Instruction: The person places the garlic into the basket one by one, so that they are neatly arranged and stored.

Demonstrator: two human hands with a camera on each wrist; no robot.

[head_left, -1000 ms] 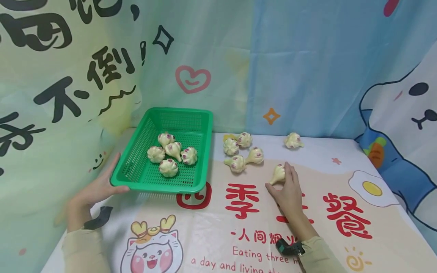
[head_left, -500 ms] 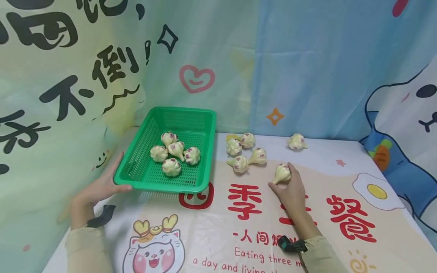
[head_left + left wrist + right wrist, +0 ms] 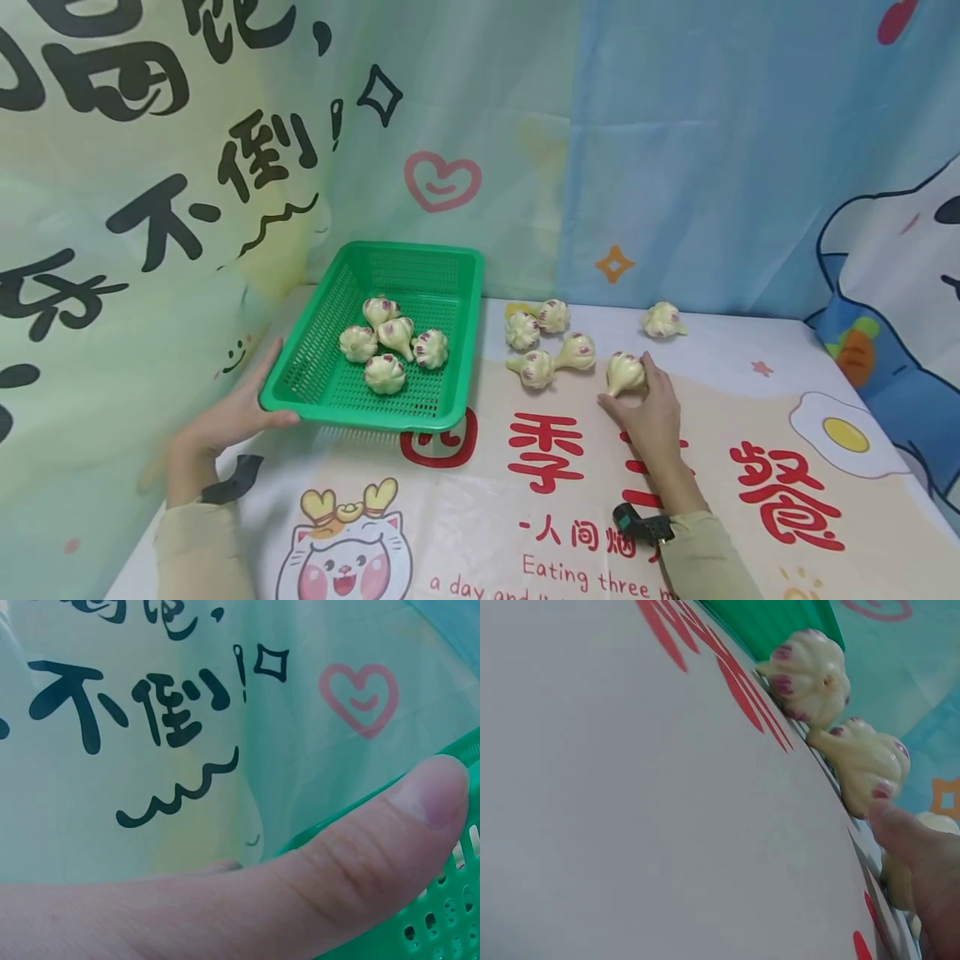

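In the head view, my left hand (image 3: 232,415) grips the near-left corner of a green plastic basket (image 3: 375,414), thumb at the front rim and fingers along the left side. The left wrist view shows this thumb (image 3: 375,847) against the rim. Several white garlic bulbs with purple marks, one of them a garlic bulb (image 3: 385,374) near the front, lie inside the basket. My right hand (image 3: 652,417) holds another garlic bulb (image 3: 625,372) between thumb and fingers, its stem pointing down toward me. In the right wrist view, my thumb (image 3: 907,832) hides part of a bulb.
Right of the basket, several more bulbs form a loose cluster, including a garlic bulb (image 3: 536,368) at its front. One lone garlic bulb (image 3: 663,320) lies at the table's back edge. A printed cloth (image 3: 480,533) covers the table, and a patterned curtain (image 3: 675,167) hangs behind.
The head view has shifted, so everything appears slightly farther right and lower. The bulb in my right hand has turned a little, its stem pointing more toward me. My left hand stays on the basket.
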